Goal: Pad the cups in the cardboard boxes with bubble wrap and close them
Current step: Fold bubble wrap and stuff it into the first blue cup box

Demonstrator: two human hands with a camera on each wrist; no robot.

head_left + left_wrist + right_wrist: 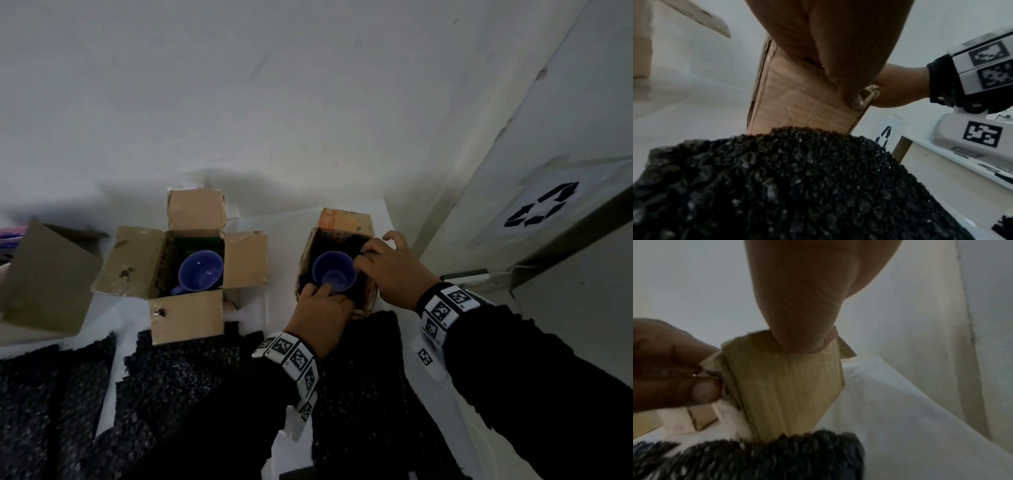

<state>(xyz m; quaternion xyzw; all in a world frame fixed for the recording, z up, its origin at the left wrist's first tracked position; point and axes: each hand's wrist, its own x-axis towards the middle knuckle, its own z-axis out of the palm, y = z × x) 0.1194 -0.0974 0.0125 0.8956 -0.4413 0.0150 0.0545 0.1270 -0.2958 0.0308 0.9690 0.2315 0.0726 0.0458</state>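
Both my hands work at the right-hand cardboard box (337,263), which stands near the far right corner of the white desk (253,222), close to the wall. My left hand (320,310) grips the box's near wall: in the left wrist view the thumb presses the outer face of the cardboard while the other fingers curl over the rim, out of sight inside. I judge this grip serves to steady the box while the padding is tucked in. My right hand (390,270) reaches over the right rim with fingers curled inward beside the blue cup (334,272); whether those fingertips pinch the dark bubble wrap lining the box or only push it, I cannot tell. The cup sits upright inside this box, mouth up, between my two hands and just beyond the left fingers.

A second cardboard box (188,263) stands further left on the desk, all four flaps spread open, holding another blue cup (200,270) with no padding visible round it. Loose sheets of black bubble wrap (178,377) lie along the near edge of the desk, ready to hand. Neither box is closed yet.
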